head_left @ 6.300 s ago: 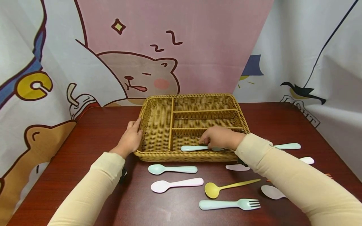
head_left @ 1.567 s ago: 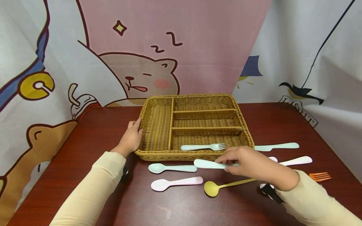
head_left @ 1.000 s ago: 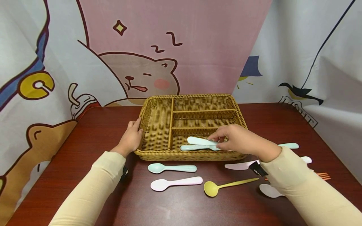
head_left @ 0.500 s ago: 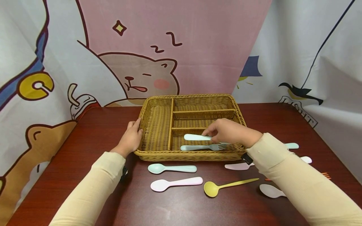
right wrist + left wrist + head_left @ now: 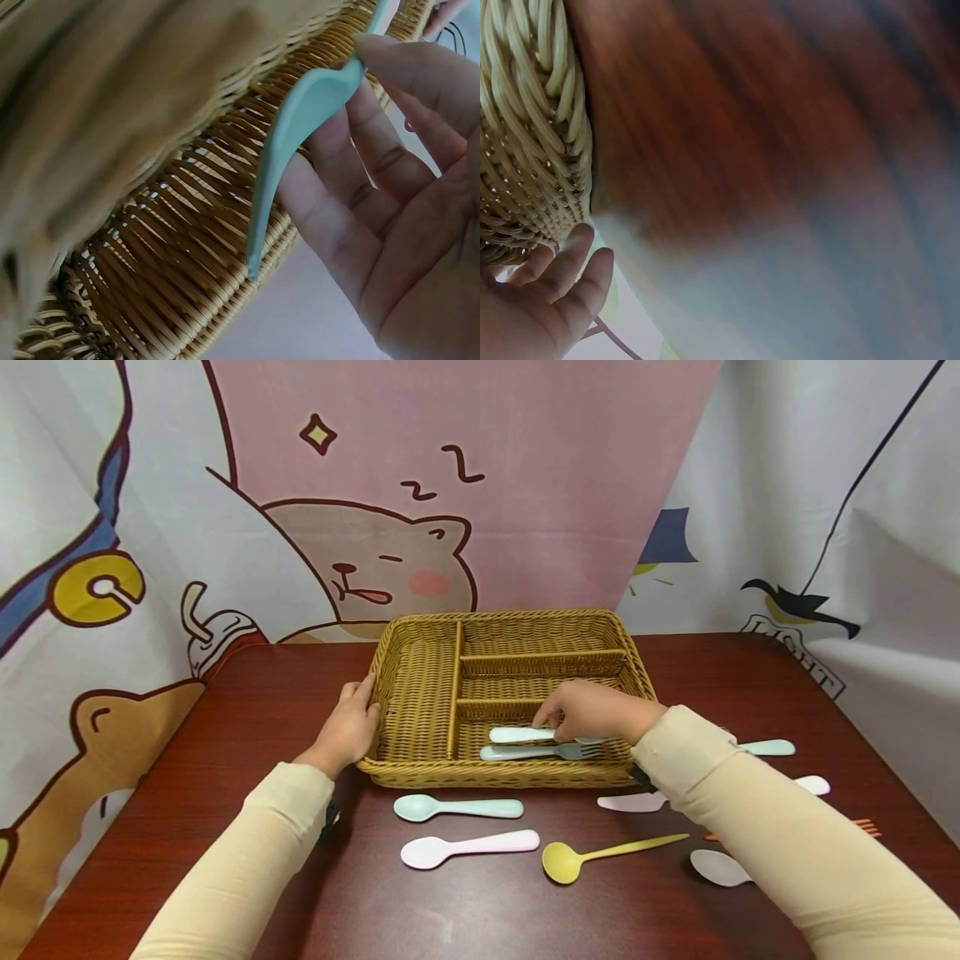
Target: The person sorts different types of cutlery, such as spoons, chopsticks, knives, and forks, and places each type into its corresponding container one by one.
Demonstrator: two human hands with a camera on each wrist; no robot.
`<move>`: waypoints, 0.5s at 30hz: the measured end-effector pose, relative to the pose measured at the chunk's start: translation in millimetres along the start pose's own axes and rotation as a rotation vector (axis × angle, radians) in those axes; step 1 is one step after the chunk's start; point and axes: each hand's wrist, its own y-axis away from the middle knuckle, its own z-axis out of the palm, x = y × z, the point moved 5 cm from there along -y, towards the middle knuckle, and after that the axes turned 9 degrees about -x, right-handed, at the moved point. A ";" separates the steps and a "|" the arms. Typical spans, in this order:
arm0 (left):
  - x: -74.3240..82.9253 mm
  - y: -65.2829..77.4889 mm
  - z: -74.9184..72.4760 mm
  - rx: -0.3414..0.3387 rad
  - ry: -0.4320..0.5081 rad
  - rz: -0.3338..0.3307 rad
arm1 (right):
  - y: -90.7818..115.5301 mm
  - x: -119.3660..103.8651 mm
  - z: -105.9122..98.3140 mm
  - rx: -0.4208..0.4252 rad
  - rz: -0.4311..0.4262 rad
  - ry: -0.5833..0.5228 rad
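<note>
My right hand [image 5: 592,710] reaches into the front right compartment of a wicker basket [image 5: 416,774] and pinches a mint-green fork [image 5: 521,735]. Its handle points left; fingers cover its middle in the head view. In the right wrist view, thumb and fingertips grip the fork [image 5: 311,101] at its neck. A second mint fork [image 5: 517,752] lies just in front, in the same compartment. My left hand [image 5: 345,727] touches the basket's left side. The left wrist view shows the fingers [image 5: 585,292] fairly straight beside the weave.
In front of the basket lie a mint spoon [image 5: 457,808], a pink spoon [image 5: 472,847] and a yellow spoon [image 5: 562,862]. Partly behind my right arm are a pink knife [image 5: 632,802], a mint utensil [image 5: 772,747], a pale spoon [image 5: 720,867] and an orange fork [image 5: 868,828].
The second fork lay on the table at first. My right hand lifted it from there, carried it over the basket's front rim and lowered it behind the first fork. My left hand stayed put.
</note>
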 end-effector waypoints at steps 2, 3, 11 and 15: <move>-0.3 -0.1 0.1 0.001 0.000 0.000 | -2.0 0.4 2.3 -0.008 -0.009 0.015; -0.2 -0.1 0.4 0.002 0.000 0.001 | -3.0 1.1 3.6 -0.014 -0.001 0.017; -1.8 -0.7 0.4 0.015 -0.002 0.013 | -6.8 1.2 12.4 -0.056 0.053 0.051; -1.2 0.0 -0.3 0.013 -0.006 0.015 | -8.0 2.4 15.6 -0.060 0.062 0.090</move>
